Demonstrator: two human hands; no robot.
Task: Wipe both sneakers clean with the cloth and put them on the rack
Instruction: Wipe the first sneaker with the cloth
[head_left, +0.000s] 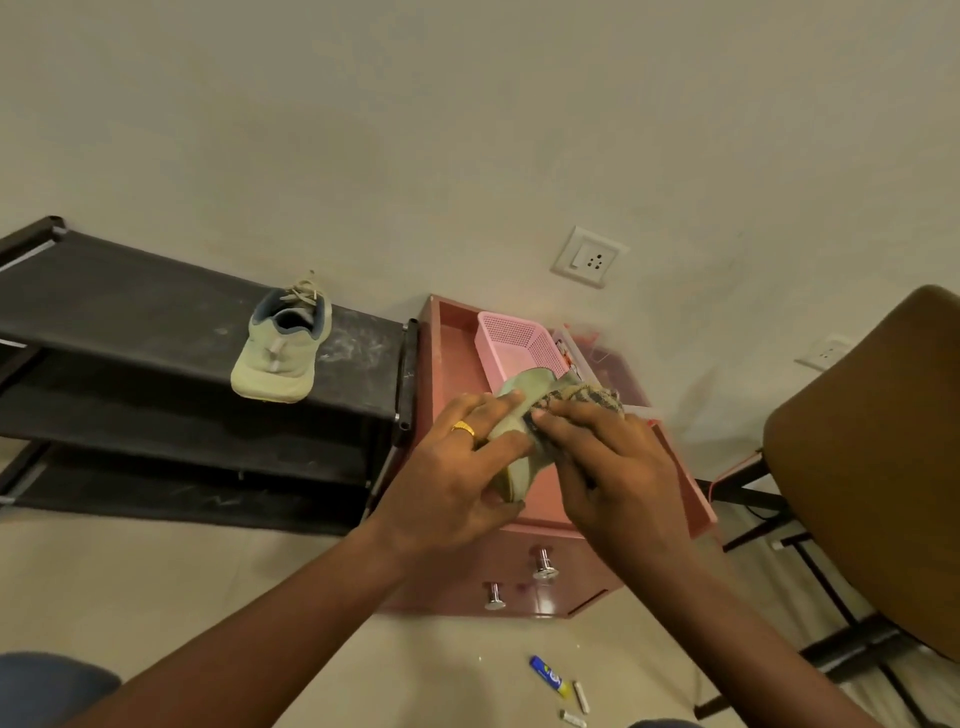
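Observation:
One pale green sneaker (280, 348) with loose laces stands on the top shelf of the black rack (130, 306). The second sneaker (524, 410) is held above the pink cabinet, mostly hidden by my hands. My left hand (452, 467), with a gold ring, grips its side and sole. My right hand (613, 467) holds a checked cloth (587, 397) pressed against the shoe's upper.
A pink cabinet (457, 364) with two metal knobs stands right of the rack, a pink basket (514, 343) on top. A brown chair (872, 467) stands at right. A small tube (550, 675) and bits lie on the floor. Wall sockets sit above.

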